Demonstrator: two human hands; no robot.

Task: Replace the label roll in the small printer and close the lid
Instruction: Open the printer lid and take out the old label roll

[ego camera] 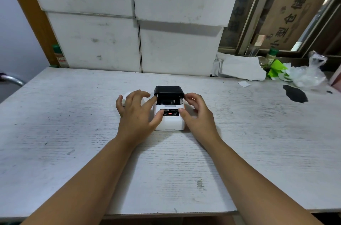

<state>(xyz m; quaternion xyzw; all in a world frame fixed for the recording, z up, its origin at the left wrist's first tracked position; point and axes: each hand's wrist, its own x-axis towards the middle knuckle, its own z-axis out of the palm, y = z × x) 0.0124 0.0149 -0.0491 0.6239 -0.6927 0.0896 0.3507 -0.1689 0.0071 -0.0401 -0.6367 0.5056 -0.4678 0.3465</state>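
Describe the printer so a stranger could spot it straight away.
On the pale wooden table, look to the middle, between the left hand and right hand. The printer is a small white box; its raised black lid sets it apart.

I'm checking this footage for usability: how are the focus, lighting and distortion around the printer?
Head view: the small white printer with its raised black lid is fairly sharp, its panel text too small to read; light is soft and even, with faint shadows under the left hand and right hand; wide-angle distortion bends the whitewashed wooden table edges.
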